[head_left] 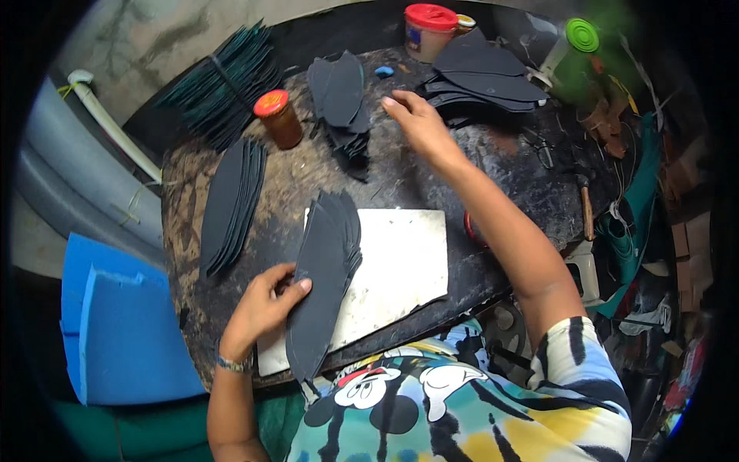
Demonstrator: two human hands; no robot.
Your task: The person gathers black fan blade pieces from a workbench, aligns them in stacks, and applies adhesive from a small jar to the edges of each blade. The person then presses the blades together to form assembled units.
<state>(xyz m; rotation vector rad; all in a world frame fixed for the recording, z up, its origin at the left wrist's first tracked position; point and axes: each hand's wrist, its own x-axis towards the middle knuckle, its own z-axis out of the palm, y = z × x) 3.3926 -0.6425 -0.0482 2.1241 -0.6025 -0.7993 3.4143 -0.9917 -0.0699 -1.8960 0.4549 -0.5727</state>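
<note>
We see the left hand [265, 302] gripping a fanned stack of black sole-shaped rubber cutouts [323, 277] at the near edge of the dark round counter [493, 154], partly over a white rectangular slab [400, 266]. Right hand [416, 119] reaches toward the far edge, fingers loosely open, holding nothing, between two more black cutout piles [342, 96].

Matt black leather-like cut pieces [323, 262]; smooth pale slab [400, 262]; rough, stained worktop [493, 162]; glossy plastic jar [279, 117]

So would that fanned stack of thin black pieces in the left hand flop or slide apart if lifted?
The fanned stack of black pieces looks thin, so probably light and bendy. The sheets already splay under the left hand, so they would likely slip apart unless pinched firmly.
</note>
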